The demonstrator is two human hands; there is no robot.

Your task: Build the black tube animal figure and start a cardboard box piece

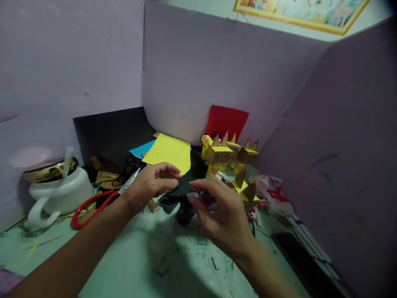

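Our left hand [151, 184] and right hand [221, 215] pinch black paper [182, 188], fingers curled on its edges. Light, floppy, creases easily; we'd grip edges.

You will find no legible text, label, brand, number or sign here; the yellow-framed wall poster [302, 12] is too blurred.

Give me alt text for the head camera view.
Both hands, left hand and right hand, meet over a black paper piece above a paint-smeared table. Red-handled scissors lie left; yellow paper figures stand behind.
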